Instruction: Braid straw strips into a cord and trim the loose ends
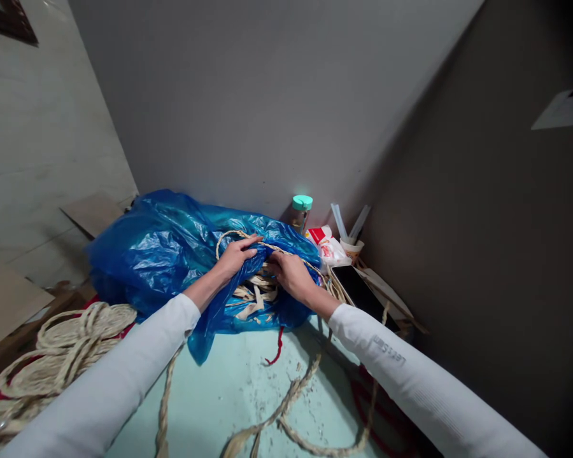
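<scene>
The blue plastic bag (157,254) lies on the pale green tabletop (200,394), its mouth showing pale strips (255,305). The left hand (235,259) touches the bag's gathered edge, grip unclear; the right hand (291,273) curls its fingers at the mouth, closure hidden. Braided cord (291,397) trails in front.

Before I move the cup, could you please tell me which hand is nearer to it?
Right: the right hand is left of the cup; the left hand farther left, on the blue bag.
</scene>
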A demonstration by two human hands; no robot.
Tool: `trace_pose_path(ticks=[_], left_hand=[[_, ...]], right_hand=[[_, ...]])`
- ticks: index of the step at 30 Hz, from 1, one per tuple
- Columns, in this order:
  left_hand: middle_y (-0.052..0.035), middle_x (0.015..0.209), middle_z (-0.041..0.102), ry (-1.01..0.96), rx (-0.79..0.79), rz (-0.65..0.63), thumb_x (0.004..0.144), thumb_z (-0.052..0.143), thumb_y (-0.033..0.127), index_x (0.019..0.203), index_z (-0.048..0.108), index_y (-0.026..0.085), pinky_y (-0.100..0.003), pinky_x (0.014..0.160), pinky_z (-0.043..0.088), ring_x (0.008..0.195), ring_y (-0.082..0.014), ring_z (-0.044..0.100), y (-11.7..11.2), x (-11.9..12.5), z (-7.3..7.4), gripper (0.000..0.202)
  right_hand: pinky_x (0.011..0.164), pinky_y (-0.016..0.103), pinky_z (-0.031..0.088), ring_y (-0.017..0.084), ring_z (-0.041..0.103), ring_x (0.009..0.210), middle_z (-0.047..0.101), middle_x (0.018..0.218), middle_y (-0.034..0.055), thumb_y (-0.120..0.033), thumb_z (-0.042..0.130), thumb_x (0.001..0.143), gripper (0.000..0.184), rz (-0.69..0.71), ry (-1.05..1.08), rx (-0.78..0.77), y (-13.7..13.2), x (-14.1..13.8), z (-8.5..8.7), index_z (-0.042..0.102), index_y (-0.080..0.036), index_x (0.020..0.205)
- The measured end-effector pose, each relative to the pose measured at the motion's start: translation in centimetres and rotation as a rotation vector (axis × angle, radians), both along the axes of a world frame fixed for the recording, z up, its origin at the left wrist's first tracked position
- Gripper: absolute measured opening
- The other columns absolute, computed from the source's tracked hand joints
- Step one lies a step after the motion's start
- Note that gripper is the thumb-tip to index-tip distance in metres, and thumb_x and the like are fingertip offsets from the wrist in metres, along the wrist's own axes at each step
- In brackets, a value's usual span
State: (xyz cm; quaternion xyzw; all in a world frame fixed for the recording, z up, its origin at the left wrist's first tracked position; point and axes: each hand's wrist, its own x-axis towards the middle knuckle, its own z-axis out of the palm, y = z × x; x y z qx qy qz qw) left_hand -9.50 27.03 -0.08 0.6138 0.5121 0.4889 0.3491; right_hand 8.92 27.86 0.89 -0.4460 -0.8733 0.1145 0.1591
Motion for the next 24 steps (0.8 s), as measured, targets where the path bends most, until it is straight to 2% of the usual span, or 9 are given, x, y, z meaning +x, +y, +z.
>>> trace_pose_path(ticks=[3, 7, 11, 15, 19, 24], left_hand=[[-0.0110, 0.134, 0.055, -0.001, -0.003, -0.001, 0.090, 0.060, 0.032, 0.124, 0.058, 0.017, -0.052, 0.098, 0.046, 0.118, -0.0274, 0.055, 0.1, -0.2, 0.0, 0.037], [-0.0108, 0.131, 0.057, -0.005, -0.012, -0.001, 0.090, 0.061, 0.033, 0.122, 0.059, 0.017, -0.051, 0.096, 0.048, 0.115, -0.0267, 0.057, 0.4, -0.5, 0.0, 0.036], [-0.0107, 0.130, 0.058, -0.008, -0.013, 0.001, 0.090, 0.061, 0.033, 0.121, 0.059, 0.017, -0.051, 0.096, 0.048, 0.115, -0.0263, 0.057, 0.4, -0.5, -0.2, 0.035], [-0.0106, 0.129, 0.058, -0.009, -0.011, 0.013, 0.090, 0.061, 0.032, 0.120, 0.059, 0.017, -0.050, 0.095, 0.049, 0.114, -0.0261, 0.058, 0.4, -0.4, -0.3, 0.034], [-0.0105, 0.129, 0.058, -0.018, -0.008, 0.030, 0.090, 0.061, 0.032, 0.120, 0.059, 0.017, -0.049, 0.094, 0.049, 0.113, -0.0259, 0.058, 0.4, -0.4, -0.4, 0.034], [-0.0105, 0.128, 0.058, -0.038, -0.008, 0.034, 0.090, 0.060, 0.032, 0.121, 0.059, 0.016, -0.049, 0.093, 0.050, 0.112, -0.0256, 0.059, 0.4, -0.3, -0.6, 0.034]], right_hand=[[0.069, 0.023, 0.043, 0.017, 0.067, 0.080, 0.072, 0.089, 0.0055, -0.015, 0.046, 0.092, 0.016, -0.017, 0.050, -0.008, 0.1, 0.6, 0.3, 0.062, -0.018, 0.094], [0.060, 0.022, 0.042, 0.015, 0.065, 0.065, 0.072, 0.076, 0.0026, -0.016, 0.046, 0.092, 0.016, -0.073, 0.069, -0.026, 0.1, 1.4, 0.3, 0.059, -0.017, 0.100], [0.063, 0.024, 0.040, 0.019, 0.066, 0.076, 0.072, 0.085, 0.0069, -0.024, 0.053, 0.091, 0.012, -0.126, 0.034, 0.035, 0.3, 1.8, 0.0, 0.060, -0.016, 0.098], [0.065, 0.026, 0.038, 0.022, 0.065, 0.080, 0.071, 0.089, 0.0090, -0.021, 0.053, 0.090, 0.015, -0.128, -0.045, 0.102, 0.4, 1.6, -0.2, 0.062, -0.017, 0.102], [0.070, 0.026, 0.039, 0.021, 0.064, 0.087, 0.070, 0.097, 0.0080, -0.017, 0.046, 0.092, 0.023, -0.048, -0.120, 0.140, 0.1, 1.1, -0.2, 0.063, -0.021, 0.108], [0.079, 0.028, 0.042, 0.023, 0.061, 0.096, 0.068, 0.104, 0.0109, -0.017, 0.053, 0.088, 0.027, 0.041, -0.204, 0.159, -0.2, 0.6, -0.5, 0.063, -0.020, 0.113]])
